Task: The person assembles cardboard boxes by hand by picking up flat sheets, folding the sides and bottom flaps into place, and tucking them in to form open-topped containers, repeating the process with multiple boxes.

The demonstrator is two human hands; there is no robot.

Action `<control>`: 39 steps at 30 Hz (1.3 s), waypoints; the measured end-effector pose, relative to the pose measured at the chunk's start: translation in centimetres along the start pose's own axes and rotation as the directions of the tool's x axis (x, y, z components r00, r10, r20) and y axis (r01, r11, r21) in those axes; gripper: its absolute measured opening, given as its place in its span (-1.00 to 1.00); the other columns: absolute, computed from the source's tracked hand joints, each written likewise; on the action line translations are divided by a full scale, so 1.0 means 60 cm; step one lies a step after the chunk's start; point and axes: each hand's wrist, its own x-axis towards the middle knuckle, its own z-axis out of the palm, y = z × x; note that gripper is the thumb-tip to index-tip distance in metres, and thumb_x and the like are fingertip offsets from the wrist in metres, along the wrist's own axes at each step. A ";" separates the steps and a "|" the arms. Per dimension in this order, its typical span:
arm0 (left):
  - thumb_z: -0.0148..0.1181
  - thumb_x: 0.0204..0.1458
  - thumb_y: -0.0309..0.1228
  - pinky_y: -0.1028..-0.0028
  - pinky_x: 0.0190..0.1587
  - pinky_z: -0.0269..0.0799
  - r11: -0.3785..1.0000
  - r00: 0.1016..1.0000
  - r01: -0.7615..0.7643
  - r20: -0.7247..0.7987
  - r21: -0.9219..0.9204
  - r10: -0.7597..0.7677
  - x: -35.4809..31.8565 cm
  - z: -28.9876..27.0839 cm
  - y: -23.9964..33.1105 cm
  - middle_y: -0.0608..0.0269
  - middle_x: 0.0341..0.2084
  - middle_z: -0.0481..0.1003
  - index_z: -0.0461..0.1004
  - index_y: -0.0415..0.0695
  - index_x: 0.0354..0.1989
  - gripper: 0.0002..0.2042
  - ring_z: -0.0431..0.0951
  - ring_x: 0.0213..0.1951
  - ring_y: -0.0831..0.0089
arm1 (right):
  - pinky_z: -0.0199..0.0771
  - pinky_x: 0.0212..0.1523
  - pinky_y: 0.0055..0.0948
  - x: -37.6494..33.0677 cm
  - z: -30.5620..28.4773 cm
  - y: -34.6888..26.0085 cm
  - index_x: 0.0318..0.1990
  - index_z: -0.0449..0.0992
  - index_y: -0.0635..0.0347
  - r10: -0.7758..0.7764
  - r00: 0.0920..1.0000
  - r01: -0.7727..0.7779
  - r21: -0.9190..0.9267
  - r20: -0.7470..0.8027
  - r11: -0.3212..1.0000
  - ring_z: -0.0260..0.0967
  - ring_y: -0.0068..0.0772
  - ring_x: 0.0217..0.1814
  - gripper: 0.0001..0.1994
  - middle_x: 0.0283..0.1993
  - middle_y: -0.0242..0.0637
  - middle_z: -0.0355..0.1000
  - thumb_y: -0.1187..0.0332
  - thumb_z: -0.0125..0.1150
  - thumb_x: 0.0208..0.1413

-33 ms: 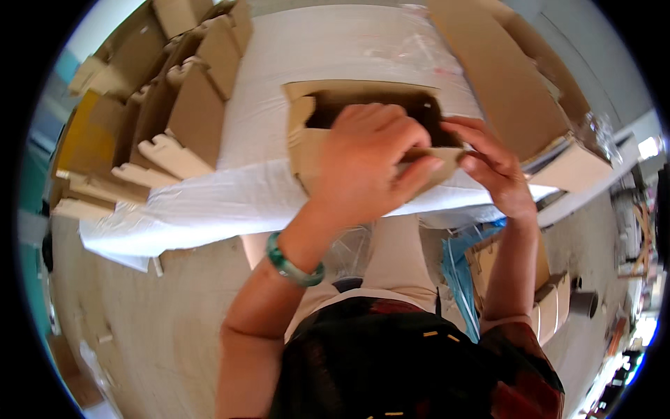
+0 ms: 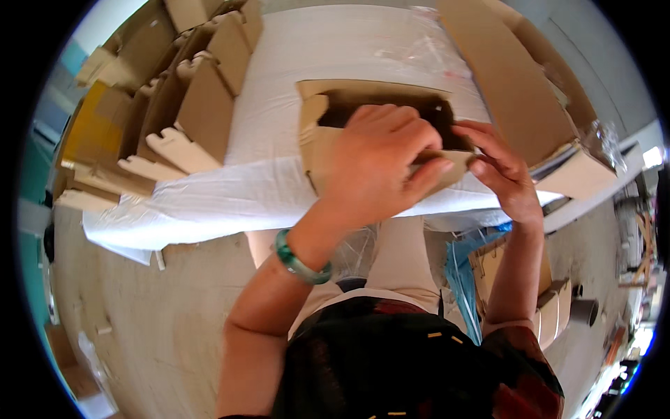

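A small brown cardboard box (image 2: 317, 150), its top uncovered, stands near the front edge of the white-covered table before me. My left hand (image 2: 380, 160), with a green bangle on the wrist, reaches over its near wall. The fingers are curled down into the box and the thumb lies outside, so the near wall is gripped between them. On the right end my right hand (image 2: 508, 178) pinches the near right corner, fingers on the rim and thumb on the outer side. The left hand hides much of the near wall and the box's inside.
Several open cardboard boxes (image 2: 206, 105) stand in rows on the left of the table (image 2: 279, 56). A large carton (image 2: 516, 91) lies along the right side, with clear plastic film (image 2: 433, 56) beside it. Below the table are a blue plastic sheet (image 2: 460, 279) and more cardboard (image 2: 551, 307).
The whole scene sits slightly farther right in the picture. Both hands keep their hold on the box, with no clear movement against it.
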 end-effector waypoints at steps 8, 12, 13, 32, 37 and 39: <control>0.37 -0.08 -0.34 0.31 -0.32 0.28 0.995 0.996 0.081 -0.034 0.061 -0.079 -0.012 0.000 -0.004 0.29 -0.60 0.39 0.47 -0.09 -0.45 -0.82 0.43 -0.47 0.24 | 0.34 0.17 -0.43 -0.005 0.017 0.016 0.24 0.40 0.20 -0.011 0.998 0.013 0.030 -0.068 0.999 0.28 -0.40 0.23 -0.57 0.27 -0.23 0.28 0.35 0.20 0.23; 0.34 -0.04 -0.28 0.27 -0.29 0.30 0.969 0.982 0.188 0.003 0.162 -0.191 -0.019 0.005 -0.009 0.26 -0.56 0.42 0.49 -0.11 -0.43 -0.80 0.46 -0.42 0.20 | 0.35 0.14 -0.44 -0.009 0.026 0.012 0.24 0.42 0.17 -0.040 0.991 0.036 -0.033 -0.130 0.999 0.29 -0.39 0.23 -0.58 0.30 -0.21 0.28 0.33 0.20 0.23; 0.33 -0.03 -0.27 0.27 -0.28 0.31 0.959 0.977 0.207 0.011 0.192 -0.213 -0.018 0.006 -0.007 0.25 -0.56 0.43 0.50 -0.11 -0.42 -0.81 0.47 -0.41 0.20 | 0.35 0.14 -0.44 -0.008 0.028 0.010 0.23 0.43 0.15 -0.061 0.988 0.050 -0.085 -0.142 0.995 0.29 -0.38 0.24 -0.58 0.31 -0.20 0.28 0.34 0.21 0.22; 0.23 0.03 -0.40 0.24 -0.28 0.36 0.890 0.945 0.283 0.054 0.358 -0.322 -0.017 0.006 -0.003 0.21 -0.54 0.45 0.52 -0.11 -0.45 -0.92 0.49 -0.43 0.18 | 0.41 0.13 -0.28 0.013 0.050 -0.018 0.08 0.53 0.15 -0.107 0.985 0.070 -0.259 -0.132 0.963 0.37 -0.19 0.20 -0.72 0.21 -0.11 0.38 0.32 0.18 0.25; 0.23 0.04 -0.43 0.25 -0.27 0.38 0.915 0.969 0.234 0.003 0.329 -0.249 -0.016 0.008 -0.003 0.20 -0.50 0.49 0.54 -0.11 -0.36 -0.95 0.50 -0.41 0.14 | 0.46 0.04 -0.29 0.033 0.070 -0.012 -0.06 0.57 0.18 -0.166 0.974 0.105 -0.345 -0.155 0.933 0.41 -0.18 0.11 -0.81 0.13 -0.18 0.45 0.38 0.21 0.20; 0.25 0.01 -0.45 0.22 -0.26 0.36 0.933 0.980 0.192 -0.018 0.306 -0.196 -0.021 0.011 -0.009 0.22 -0.51 0.44 0.48 -0.12 -0.42 -0.93 0.47 -0.40 0.18 | 0.46 0.03 -0.30 0.041 0.073 -0.007 -0.12 0.57 0.19 -0.244 0.962 0.139 -0.549 -0.124 0.824 0.41 -0.15 0.08 -0.84 0.09 -0.20 0.48 0.43 0.23 0.16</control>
